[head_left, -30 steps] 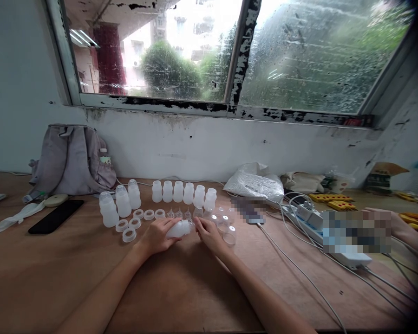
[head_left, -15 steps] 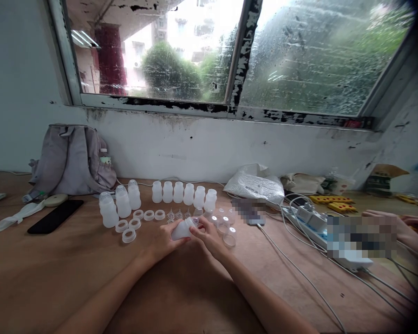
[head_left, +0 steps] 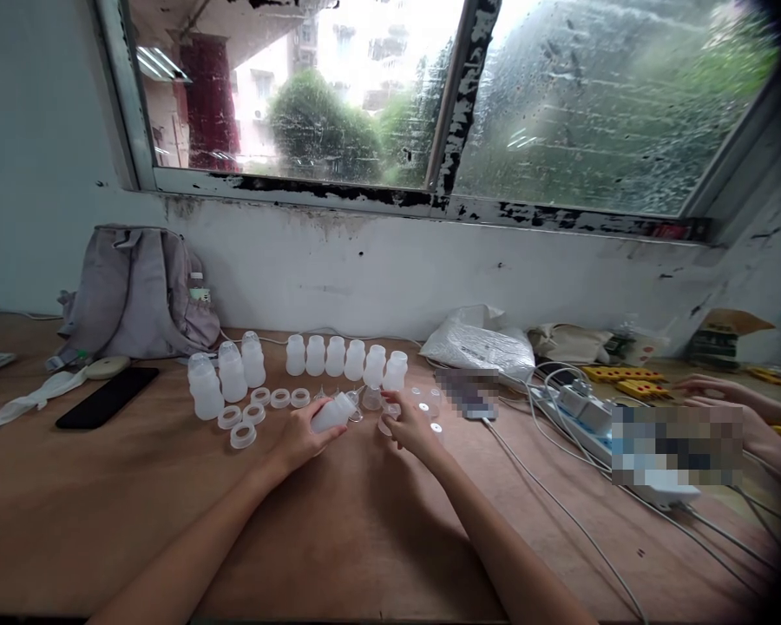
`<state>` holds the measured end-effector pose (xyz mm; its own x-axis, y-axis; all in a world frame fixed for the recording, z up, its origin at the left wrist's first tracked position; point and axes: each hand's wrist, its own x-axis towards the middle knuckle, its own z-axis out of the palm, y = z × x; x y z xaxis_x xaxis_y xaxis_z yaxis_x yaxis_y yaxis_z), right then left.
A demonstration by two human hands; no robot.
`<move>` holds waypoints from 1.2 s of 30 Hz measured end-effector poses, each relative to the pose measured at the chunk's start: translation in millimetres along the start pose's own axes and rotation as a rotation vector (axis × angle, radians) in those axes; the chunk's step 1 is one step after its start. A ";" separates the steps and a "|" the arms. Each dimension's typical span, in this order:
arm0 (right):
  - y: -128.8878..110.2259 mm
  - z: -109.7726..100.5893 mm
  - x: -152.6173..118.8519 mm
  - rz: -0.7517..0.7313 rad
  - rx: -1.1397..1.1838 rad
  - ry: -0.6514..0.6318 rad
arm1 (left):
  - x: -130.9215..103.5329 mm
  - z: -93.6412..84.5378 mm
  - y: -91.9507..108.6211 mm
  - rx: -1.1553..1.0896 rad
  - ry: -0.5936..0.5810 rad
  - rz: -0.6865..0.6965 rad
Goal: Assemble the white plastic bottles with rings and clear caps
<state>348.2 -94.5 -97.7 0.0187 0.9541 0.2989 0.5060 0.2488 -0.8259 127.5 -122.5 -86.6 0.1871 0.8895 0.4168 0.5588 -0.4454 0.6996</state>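
My left hand is wrapped round a frosted white bottle, which tilts with its neck to the upper right. My right hand has its fingers round the edge of a clear cap low over the table. Left of my left hand lie several white rings. Clear nipples stand just behind the held bottle, partly hidden. Several open bottles form a row at the back. Three bottles with clear caps stand at the left. More clear caps lie right of my right hand.
A grey backpack, a black phone and a white cloth strip are at the left. At the right are a plastic package, a power strip with cables, yellow parts and another person's hands.
My right hand has left the bottle's neck and moved right to a clear cap. My left hand has shifted slightly left and up with the bottle. The view has shifted slightly.
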 end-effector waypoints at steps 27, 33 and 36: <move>-29.0 20.2 -17.4 -0.021 0.381 -0.024 | -2.4 1.8 0.5 -0.187 -0.337 0.034; -26.8 27.2 -28.9 -0.030 0.292 -0.022 | -3.1 2.8 0.7 -0.359 -0.442 0.018; -21.5 31.6 -32.9 -0.084 0.194 0.035 | -4.1 4.9 -0.6 -0.438 -0.459 -0.024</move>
<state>309.4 -125.9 -104.9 0.0148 0.9231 0.3842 0.3318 0.3579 -0.8728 130.4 -125.4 -91.5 0.5601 0.8098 0.1748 0.2028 -0.3386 0.9188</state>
